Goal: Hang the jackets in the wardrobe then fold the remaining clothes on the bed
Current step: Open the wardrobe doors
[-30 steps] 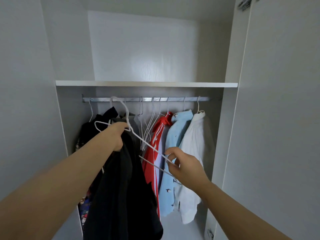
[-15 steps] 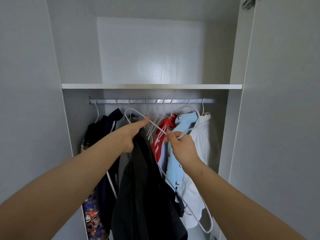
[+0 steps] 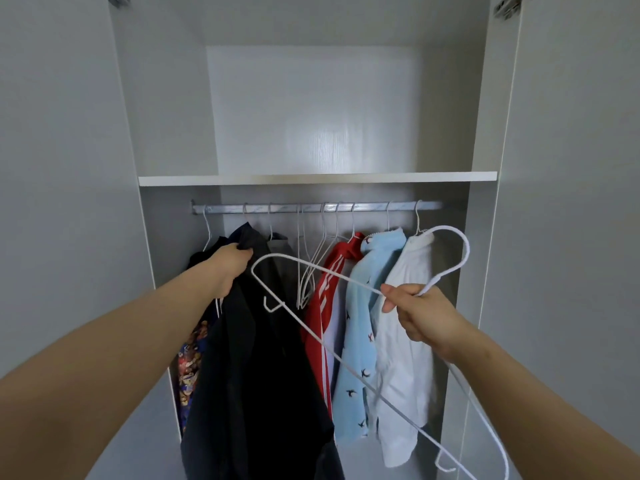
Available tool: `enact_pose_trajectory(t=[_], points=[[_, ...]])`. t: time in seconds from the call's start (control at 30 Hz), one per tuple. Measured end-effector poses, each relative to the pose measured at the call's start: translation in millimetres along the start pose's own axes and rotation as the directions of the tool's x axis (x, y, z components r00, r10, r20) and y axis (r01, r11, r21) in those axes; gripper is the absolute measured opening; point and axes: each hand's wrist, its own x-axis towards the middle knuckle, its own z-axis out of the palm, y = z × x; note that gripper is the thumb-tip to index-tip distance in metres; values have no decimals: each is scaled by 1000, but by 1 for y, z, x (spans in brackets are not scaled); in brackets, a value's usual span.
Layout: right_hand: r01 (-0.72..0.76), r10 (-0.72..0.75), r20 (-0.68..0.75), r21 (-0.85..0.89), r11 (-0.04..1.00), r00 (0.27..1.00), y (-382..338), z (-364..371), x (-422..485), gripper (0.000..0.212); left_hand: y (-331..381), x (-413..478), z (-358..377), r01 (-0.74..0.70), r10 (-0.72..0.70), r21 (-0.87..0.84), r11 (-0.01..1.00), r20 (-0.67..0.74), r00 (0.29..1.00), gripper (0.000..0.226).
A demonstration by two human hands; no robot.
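I stand before an open white wardrobe. My left hand [image 3: 230, 268] grips the top of a black jacket [image 3: 263, 375] that hangs down in front of the rail's left part. My right hand [image 3: 420, 315] holds a white wire hanger [image 3: 304, 268] by its neck, with the hook curving up to the right and the frame slanting down past my wrist. The hanger is off the metal rail [image 3: 311, 207] and apart from the jacket.
On the rail hang a dark garment, a patterned one [image 3: 188, 368], several bare white hangers [image 3: 308, 261], a red jacket [image 3: 327, 292], a light blue shirt [image 3: 360, 341] and a white shirt [image 3: 405, 358]. A shelf [image 3: 317, 178] runs above. Wardrobe doors flank both sides.
My right hand pulled the white hanger to the right and down, away from the jacket. My left hand let go of the hanger and now grips the jacket's top, further left.
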Motion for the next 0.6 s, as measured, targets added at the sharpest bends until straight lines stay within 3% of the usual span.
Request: enact_pose_trajectory(t=[0.33, 0.47, 0.6], points=[[-65, 84, 158, -122, 990, 984, 6, 11, 7, 35, -8, 11, -2, -188, 198, 116, 975, -89, 976, 22], [-78, 106, 191, -147, 986, 976, 6, 8, 10, 33, -13, 16, -24, -162, 171, 81, 984, -131, 976, 30], [-40, 75, 193, -176, 984, 978, 6, 36, 13, 34, -16, 11, -25, -109, 105, -39, 993, -78, 991, 34]])
